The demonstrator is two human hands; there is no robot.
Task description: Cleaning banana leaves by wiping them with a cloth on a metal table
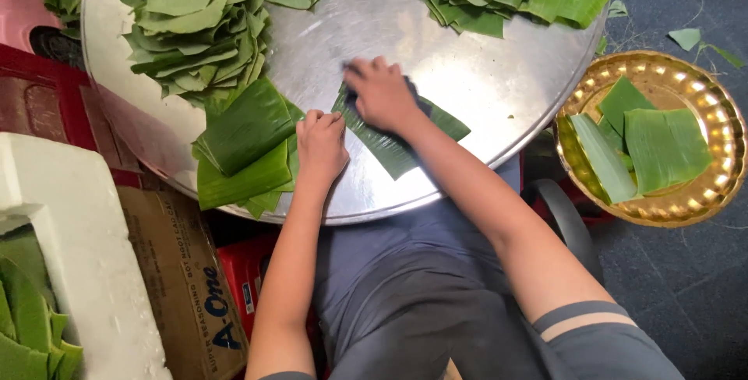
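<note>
Nearest the body, the left hand [321, 144] is pressed closed on the banana-leaf strip [393, 146], whose long axis runs diagonally rightward on the metal tray [483, 84]; farther up, the right hand [382, 93] is clasped around a dark cloth [413, 99] on it.

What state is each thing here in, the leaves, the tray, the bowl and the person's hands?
Leaf strip: flat on tray, under both hands.
Left hand: pressing the strip's end.
Right hand: holding a dark cloth on the strip.
Round metal tray: shiny, bearing leaf piles.
Cut leaf pile: heaped.
Gold bowl: holds a few leaf pieces.
</note>
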